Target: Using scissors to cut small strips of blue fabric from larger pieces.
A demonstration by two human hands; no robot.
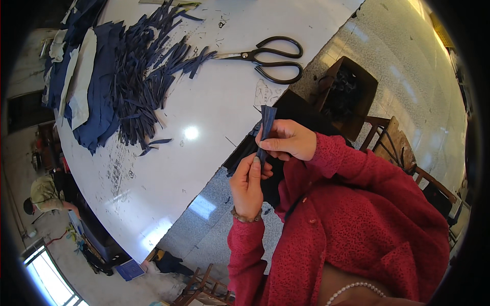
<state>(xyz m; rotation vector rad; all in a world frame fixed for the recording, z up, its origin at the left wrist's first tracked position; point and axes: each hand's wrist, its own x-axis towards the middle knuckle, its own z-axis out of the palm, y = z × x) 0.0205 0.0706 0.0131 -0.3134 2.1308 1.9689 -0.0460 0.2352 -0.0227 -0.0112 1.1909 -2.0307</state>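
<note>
White table (209,109); navy fabric bundle (268,118), narrow, flared at top.

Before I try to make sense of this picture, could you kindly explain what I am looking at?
Of course. There is no machine here: these are a person's own bare hands. The single picture comes from a wide fisheye camera worn on the head, looking down, so straight edges bend near the rim.

The left hand and right hand pinch a small bundle of dark blue strips between their fingers, near the edge of a white table.

On the table lie a heap of similar loose strips, larger dark blue cloth pieces with a pale piece, and black-handled scissors, blades pointing toward the heap. Another person is in the background at left.
</note>
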